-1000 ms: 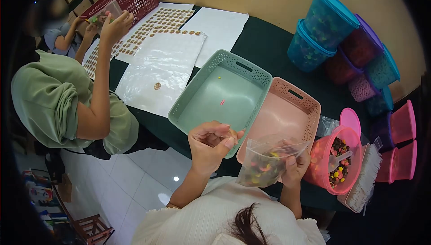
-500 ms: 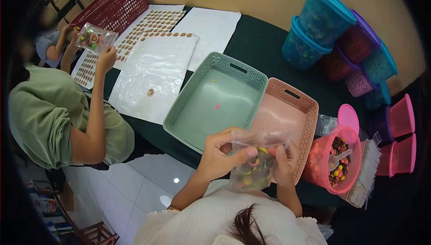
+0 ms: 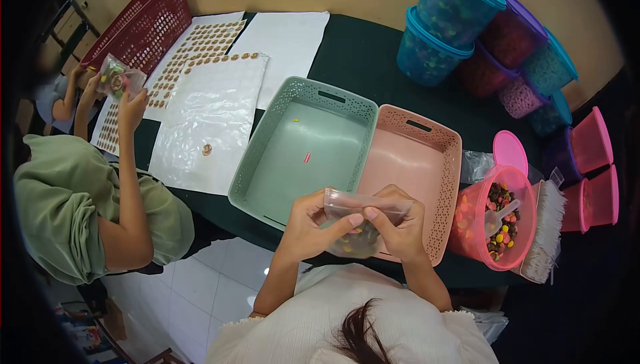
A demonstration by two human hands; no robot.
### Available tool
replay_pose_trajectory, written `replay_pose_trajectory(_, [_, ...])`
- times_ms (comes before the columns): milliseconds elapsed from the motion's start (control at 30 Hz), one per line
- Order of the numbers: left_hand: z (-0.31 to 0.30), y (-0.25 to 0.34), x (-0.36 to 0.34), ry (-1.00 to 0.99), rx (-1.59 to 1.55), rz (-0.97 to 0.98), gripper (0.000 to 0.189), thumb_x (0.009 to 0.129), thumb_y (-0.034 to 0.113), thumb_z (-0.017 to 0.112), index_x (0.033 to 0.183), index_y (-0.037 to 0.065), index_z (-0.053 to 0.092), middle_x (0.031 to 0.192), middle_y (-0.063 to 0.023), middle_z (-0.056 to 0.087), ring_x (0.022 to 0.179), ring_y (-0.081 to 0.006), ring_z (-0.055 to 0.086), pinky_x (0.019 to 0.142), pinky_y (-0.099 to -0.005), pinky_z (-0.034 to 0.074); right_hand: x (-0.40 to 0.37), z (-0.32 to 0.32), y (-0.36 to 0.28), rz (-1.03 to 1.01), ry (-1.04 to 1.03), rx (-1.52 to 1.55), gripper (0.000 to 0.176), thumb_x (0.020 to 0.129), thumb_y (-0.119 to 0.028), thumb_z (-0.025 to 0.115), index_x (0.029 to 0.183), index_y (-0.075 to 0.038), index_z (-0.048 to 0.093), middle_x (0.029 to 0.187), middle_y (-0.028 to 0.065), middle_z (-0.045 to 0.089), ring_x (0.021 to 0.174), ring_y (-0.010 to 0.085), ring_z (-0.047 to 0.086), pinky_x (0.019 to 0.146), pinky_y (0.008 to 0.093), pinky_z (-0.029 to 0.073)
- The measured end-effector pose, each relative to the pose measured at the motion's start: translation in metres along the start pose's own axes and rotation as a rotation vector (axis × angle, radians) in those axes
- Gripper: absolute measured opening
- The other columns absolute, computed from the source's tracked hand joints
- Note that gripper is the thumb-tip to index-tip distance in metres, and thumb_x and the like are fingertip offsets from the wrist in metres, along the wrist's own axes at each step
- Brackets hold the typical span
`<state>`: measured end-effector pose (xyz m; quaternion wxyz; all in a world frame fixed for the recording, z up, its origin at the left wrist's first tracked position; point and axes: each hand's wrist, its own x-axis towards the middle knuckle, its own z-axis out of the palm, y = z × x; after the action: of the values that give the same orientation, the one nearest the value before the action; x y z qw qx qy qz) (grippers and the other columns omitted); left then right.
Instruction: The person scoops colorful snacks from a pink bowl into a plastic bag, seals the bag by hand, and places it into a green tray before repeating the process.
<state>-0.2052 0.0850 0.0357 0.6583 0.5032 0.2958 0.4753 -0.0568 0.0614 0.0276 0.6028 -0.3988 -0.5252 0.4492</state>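
Note:
In front of my chest is a clear plastic pouch (image 3: 355, 247) with colourful candies in its lower part. My left hand (image 3: 305, 229) pinches its left side near the top edge. On the other side my right hand (image 3: 404, 228) grips the pouch too, and both thumbs meet at the middle below the edge. Beyond my hands lie a green basket (image 3: 283, 171), holding a small yellow bit and a small red piece, and a pink basket (image 3: 407, 154). At right, a pink tub (image 3: 463, 227) of mixed candies has a clear scoop (image 3: 495, 220) in it.
A person in a green top (image 3: 57, 197) stands at left, holding another filled pouch (image 3: 121, 79). Sheets of round stickers (image 3: 200, 47) lie near a maroon basket (image 3: 143, 27). Lidded tubs (image 3: 433, 51) are stacked at back right. A white-bristled brush (image 3: 545, 231) stands beside the pink tub.
My hands have moved up to the pouch's top edge, and the thumbs have come together there. The pouch sits slightly higher on its fold. The view has shifted a little.

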Motion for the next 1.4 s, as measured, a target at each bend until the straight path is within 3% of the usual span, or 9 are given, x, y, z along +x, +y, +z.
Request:
replay_pose_trajectory(200, [-0.005, -0.017, -0.001, 0.086, 0.084, 0.035, 0.012, 0.076, 0.002, 0.060, 0.087, -0.005, 0.059, 0.077, -0.0047, 0.058, 0.067, -0.0080, 0.053, 0.057, -0.0196, 0.044, 0.003, 0.000, 0.002, 0.038, -0.034, -0.167, 0.009, 0.075, -0.002, 0.058, 0.082, 0.002, 0.062, 0.076, 0.0053, 0.056, 0.068, 0.0086, 0.052, 0.059, 0.0204, 0.040])
replay_pose_trajectory(267, [-0.003, -0.014, -0.001, 0.164, -0.012, 0.047, 0.010, 0.079, 0.003, 0.057, 0.086, -0.003, 0.060, 0.078, -0.0050, 0.058, 0.066, -0.0078, 0.052, 0.057, -0.0193, 0.041, 0.010, 0.000, -0.002, 0.076, -0.072, 0.012, 0.011, 0.079, -0.005, 0.054, 0.082, 0.003, 0.061, 0.075, 0.0044, 0.057, 0.064, 0.0109, 0.053, 0.057, 0.0236, 0.041])
replay_pose_trajectory(400, [-0.015, -0.018, -0.001, 0.092, -0.017, 0.044, 0.012, 0.083, 0.005, 0.051, 0.085, -0.003, 0.060, 0.076, -0.0051, 0.058, 0.067, -0.0078, 0.051, 0.058, -0.0195, 0.041, 0.014, -0.015, -0.007, 0.104, -0.205, -0.063, 0.015, 0.081, -0.007, 0.050, 0.086, 0.004, 0.059, 0.076, 0.0070, 0.057, 0.067, 0.0136, 0.054, 0.061, 0.0260, 0.042])
replay_pose_trajectory(500, [-0.019, -0.017, 0.002, 0.032, 0.273, 0.164, 0.017, 0.086, 0.007, 0.046, 0.087, -0.002, 0.060, 0.078, -0.0051, 0.058, 0.068, -0.0081, 0.051, 0.060, -0.0202, 0.041, 0.014, -0.015, -0.003, 0.130, -0.186, -0.295, 0.016, 0.082, -0.006, 0.049, 0.091, 0.004, 0.057, 0.078, 0.0110, 0.058, 0.070, 0.0149, 0.055, 0.066, 0.0258, 0.042])
replay_pose_trajectory(567, [-0.016, -0.017, 0.003, 0.175, 0.388, 0.183, 0.017, 0.086, 0.007, 0.046, 0.086, -0.003, 0.060, 0.077, -0.0053, 0.059, 0.068, -0.0081, 0.052, 0.061, -0.0210, 0.042, 0.015, -0.013, 0.000, 0.017, -0.194, -0.353, 0.018, 0.083, -0.006, 0.046, 0.094, 0.005, 0.056, 0.077, 0.0138, 0.057, 0.069, 0.0153, 0.056, 0.065, 0.0245, 0.042])
replay_pose_trajectory(667, [-0.022, -0.017, 0.004, 0.285, 0.325, 0.084, 0.016, 0.085, 0.006, 0.046, 0.086, -0.003, 0.060, 0.076, -0.0059, 0.059, 0.068, -0.0081, 0.052, 0.062, -0.0220, 0.043, 0.014, -0.015, 0.000, 0.028, -0.243, -0.167, 0.021, 0.086, -0.008, 0.042, 0.090, 0.006, 0.058, 0.074, 0.0094, 0.058, 0.065, 0.0109, 0.053, 0.057, 0.0226, 0.041])
replay_pose_trajectory(767, [-0.025, -0.019, 0.001, 0.181, 0.183, 0.111, 0.015, 0.085, 0.007, 0.047, 0.088, -0.003, 0.059, 0.076, -0.0068, 0.058, 0.067, -0.0088, 0.052, 0.062, -0.0215, 0.043, 0.015, -0.015, 0.004, -0.002, -0.194, -0.172, 0.022, 0.087, -0.009, 0.041, 0.091, 0.006, 0.057, 0.076, 0.0099, 0.059, 0.070, 0.0117, 0.055, 0.063, 0.0230, 0.044])
replay_pose_trajectory(1267, [-0.017, -0.019, -0.002, 0.096, 0.320, 0.447, 0.009, 0.072, -0.004, 0.061, 0.081, -0.002, 0.060, 0.078, -0.0111, 0.059, 0.068, -0.0129, 0.056, 0.060, -0.0219, 0.045, 0.013, 0.004, 0.013, -0.040, -0.004, -0.103, 0.008, 0.075, 0.001, 0.057, 0.082, 0.001, 0.060, 0.078, 0.0093, 0.059, 0.070, 0.0128, 0.055, 0.063, 0.0233, 0.042])
replay_pose_trajectory(1400, [-0.017, -0.017, -0.006, 0.203, 0.236, 0.296, 0.009, 0.071, -0.006, 0.062, 0.079, -0.002, 0.061, 0.078, -0.0118, 0.059, 0.068, -0.0143, 0.057, 0.061, -0.0231, 0.045, 0.010, 0.008, 0.013, -0.117, -0.097, -0.096, 0.008, 0.073, 0.001, 0.059, 0.080, 0.001, 0.060, 0.076, 0.0087, 0.058, 0.069, 0.0131, 0.055, 0.062, 0.0236, 0.043])
